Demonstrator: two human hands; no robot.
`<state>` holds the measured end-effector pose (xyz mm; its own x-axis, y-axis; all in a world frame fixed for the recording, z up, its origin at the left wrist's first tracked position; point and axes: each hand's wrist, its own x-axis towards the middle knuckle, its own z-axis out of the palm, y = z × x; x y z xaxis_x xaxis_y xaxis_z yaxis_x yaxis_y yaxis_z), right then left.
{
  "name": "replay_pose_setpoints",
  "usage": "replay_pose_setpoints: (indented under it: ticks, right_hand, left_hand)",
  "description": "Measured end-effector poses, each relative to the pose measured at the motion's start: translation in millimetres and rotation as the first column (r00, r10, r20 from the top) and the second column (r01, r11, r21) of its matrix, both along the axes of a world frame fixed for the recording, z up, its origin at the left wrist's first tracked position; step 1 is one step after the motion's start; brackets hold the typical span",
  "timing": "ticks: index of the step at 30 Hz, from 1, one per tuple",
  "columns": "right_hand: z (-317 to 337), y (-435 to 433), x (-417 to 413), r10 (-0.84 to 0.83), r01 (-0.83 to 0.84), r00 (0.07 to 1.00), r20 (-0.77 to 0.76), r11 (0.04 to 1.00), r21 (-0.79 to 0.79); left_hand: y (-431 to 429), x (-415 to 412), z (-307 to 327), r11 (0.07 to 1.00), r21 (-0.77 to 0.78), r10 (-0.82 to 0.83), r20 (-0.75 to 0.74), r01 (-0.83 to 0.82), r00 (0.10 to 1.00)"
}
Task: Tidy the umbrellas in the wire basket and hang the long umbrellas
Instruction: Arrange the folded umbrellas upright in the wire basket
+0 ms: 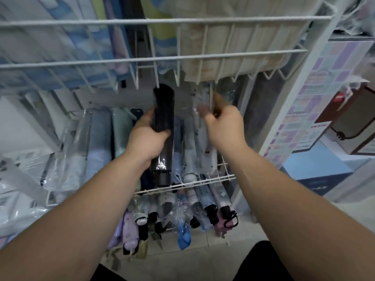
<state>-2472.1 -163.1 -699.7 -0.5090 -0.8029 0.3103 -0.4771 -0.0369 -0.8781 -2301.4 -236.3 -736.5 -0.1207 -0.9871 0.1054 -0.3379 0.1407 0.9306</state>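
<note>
Our left hand (146,136) grips the black umbrella (164,126), slanted in the wire basket (213,179) with its lower end below our wrist at the front rim. Our right hand (221,122), just beside it, curls over the pale wrapped umbrellas (203,145) (blur hides whether it pinches anything). We judge the slick sleeve could slip, or its top could snag the upper rack wires (158,57) above the hand.

The person has two bare arms (284,189), with the left hand (146,138) and the right hand (223,122) at their ends. Black clothes (263,262) show at the bottom, one dark patch under each arm.
</note>
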Motion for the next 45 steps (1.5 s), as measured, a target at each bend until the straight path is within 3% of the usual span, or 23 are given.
replay_pose_setpoints:
  ticks: [2,5,11,16,21,26,28,33,37,38,40,42,45]
  right_hand:
    - [12.0,-29.1,0.0,0.044,-0.044,0.999,0.005,0.997,0.06]
    - [7.9,-60.5,6.9,0.094,-0.088,0.995,-0.016,0.968,0.233]
    - [-50.6,-41.0,17.7,0.222,-0.11,0.96,-0.17,0.859,0.501]
    - [-65.4,-16.9,29.0,0.257,-0.058,0.913,-0.316,0.85,0.524]
    - [-71.6,-12.0,37.6,0.222,-0.089,0.946,-0.234,0.877,0.471]
    - [-63.7,-20.6,36.5,0.261,-0.128,0.93,-0.26,0.89,0.438]
    - [-61.2,-25.5,31.0,0.3,-0.157,0.912,-0.28,0.885,0.438]
    - [-73.0,-25.6,16.9,0.381,-0.244,0.888,-0.258,0.864,0.44]
    - [-79.3,-25.7,15.4,0.418,-0.241,0.846,-0.331,0.853,0.463]
    - [-81.5,-25.5,16.0,0.418,-0.235,0.84,-0.345,0.854,0.464]
    - [-85.0,-24.4,17.7,0.416,-0.235,0.844,-0.34,0.855,0.462]
    - [-87.7,-22.5,17.6,0.426,-0.247,0.836,-0.347,0.855,0.455]
    - [-86.8,-14.6,9.6,0.431,-0.293,0.857,-0.282,0.858,0.422]
  left_hand:
    - [0.1,9.0,2.9,0.999,-0.035,0.015,0.188,-0.008,0.982]
    - [-0.3,14.5,2.8,0.998,-0.056,0.019,0.492,0.011,0.871]
    - [-2.5,13.5,-10.9,0.991,-0.105,0.03,0.761,0.078,0.648]
    - [1.1,25.0,-9.3,0.988,-0.051,-0.061,0.733,0.144,0.678]
    - [7.0,37.9,-1.2,0.952,0.181,-0.305,0.576,0.245,0.758]
    - [8.9,22.1,-10.2,0.987,0.094,-0.158,0.37,0.132,0.915]
    - [9.6,16.2,-16.2,0.997,0.02,-0.081,0.364,0.08,0.928]
    - [21.0,19.1,-31.4,0.981,-0.103,-0.063,0.642,0.167,0.764]
    - [18.3,19.5,-26.8,0.946,-0.195,0.051,0.876,0.257,0.479]
    - [17.3,19.9,-23.6,0.938,-0.224,0.087,0.89,0.264,0.448]
    - [15.9,20.5,-21.2,0.924,-0.246,0.069,0.86,0.293,0.506]
    - [15.2,19.0,-23.9,0.897,-0.201,-0.061,0.825,0.393,0.562]
    - [15.0,13.6,-31.0,0.88,-0.055,-0.204,0.853,0.472,0.48]
